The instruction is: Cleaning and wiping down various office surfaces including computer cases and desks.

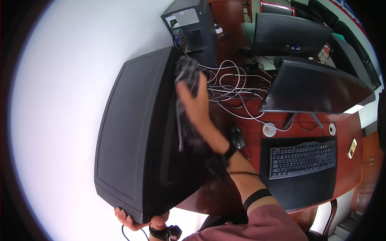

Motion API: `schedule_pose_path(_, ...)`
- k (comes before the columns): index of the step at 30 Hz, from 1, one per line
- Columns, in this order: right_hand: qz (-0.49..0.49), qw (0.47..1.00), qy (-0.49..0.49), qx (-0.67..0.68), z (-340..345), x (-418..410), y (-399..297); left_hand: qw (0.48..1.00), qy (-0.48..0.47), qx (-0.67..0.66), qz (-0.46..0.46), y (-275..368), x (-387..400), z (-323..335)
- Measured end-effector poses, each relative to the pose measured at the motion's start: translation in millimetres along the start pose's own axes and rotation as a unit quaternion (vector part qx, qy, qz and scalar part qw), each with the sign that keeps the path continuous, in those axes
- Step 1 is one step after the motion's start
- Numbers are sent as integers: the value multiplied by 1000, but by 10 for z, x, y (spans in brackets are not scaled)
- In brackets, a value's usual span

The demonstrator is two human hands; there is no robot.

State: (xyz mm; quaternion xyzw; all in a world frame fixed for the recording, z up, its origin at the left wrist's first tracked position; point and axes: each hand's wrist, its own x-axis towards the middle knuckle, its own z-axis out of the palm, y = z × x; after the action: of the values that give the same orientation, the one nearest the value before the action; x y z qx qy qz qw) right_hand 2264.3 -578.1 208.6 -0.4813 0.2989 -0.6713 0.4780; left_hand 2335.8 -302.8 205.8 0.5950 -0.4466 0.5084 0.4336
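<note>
Before me stands a black computer tower case [126, 126], tilted in the view against the white wall. My left hand [141, 221] grips its lower front corner, fingers under one side and thumb on the other. In my right hand [196, 104] is a blurred dark grey cloth [188, 67] with lighter streaks. It lies along the case's side panel [166, 126], and part of it hangs below the hand. Motion blur hides whether the cloth touches the panel. Both wrists wear black straps.
Behind the case stands a second tower [208, 36], its rear ports cabled. Tangled white cables [238, 90] cover the desk [346, 168]. A mouse [237, 137], a keyboard [303, 159], a phone [352, 148] and two monitors, one near [316, 87], one far [289, 33], stand to the right.
</note>
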Motion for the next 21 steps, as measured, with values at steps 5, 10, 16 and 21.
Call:
schedule_pose_path(5,166,978,57,-116,-469,-65,1195,1000,6,2,-15,37,2,77)
schedule_pose_path(10,213,960,99,-151,-564,-1095,1161,1000,15,-8,5,46,71,70)
schedule_pose_path(16,-63,997,-16,-32,-177,-418,59,996,69,-49,-6,18,52,127)
schedule_pose_path(21,-36,987,-112,106,-36,465,-15,996,65,-61,-24,73,55,145)
